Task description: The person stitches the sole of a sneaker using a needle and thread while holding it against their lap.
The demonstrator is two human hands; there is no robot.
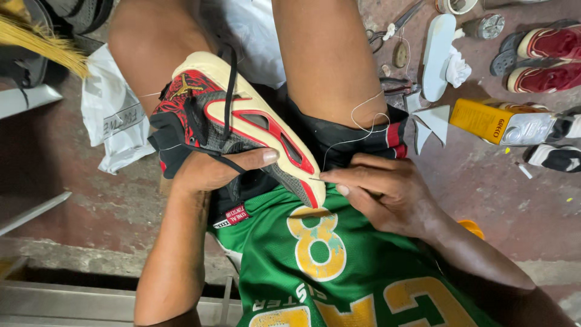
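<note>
Item: red, black and cream sneaker (236, 124), resting on the person's lap between the knees, sole edge toward the chest.

Left hand (209, 169) closes around the shoe's upper, thumb across it; right hand (378, 191) pinches a needle (316, 179) at the toe's sole edge, white thread (363, 130) looping up over the thigh. Stitches along the sole are too fine to count, so progress is unclear. Nearby on the floor: scissors (393, 27), a yellow glue can (499, 121), red slippers (548, 57), a white insole (437, 54).

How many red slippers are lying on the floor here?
2, both at the upper right: one red slipper above, the other red slipper just below it. Neither hand touches them; others may lie out of frame.
</note>
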